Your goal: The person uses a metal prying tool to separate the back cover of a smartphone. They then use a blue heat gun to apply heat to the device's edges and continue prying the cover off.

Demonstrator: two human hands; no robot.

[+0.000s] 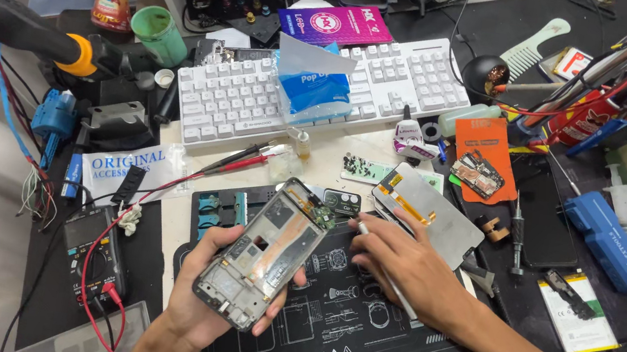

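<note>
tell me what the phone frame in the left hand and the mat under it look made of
Opened phone frame in the left hand: seemingly metal, with a dull grey rim and bare inner plates, perhaps part plastic. Work mat: probably rubber or silicone, matte black, lying flat with white printed outlines.

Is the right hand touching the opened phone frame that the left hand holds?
Apart. The head view shows dark mat between the right hand, gripping a thin white tool, and the phone frame in the left hand.
</note>
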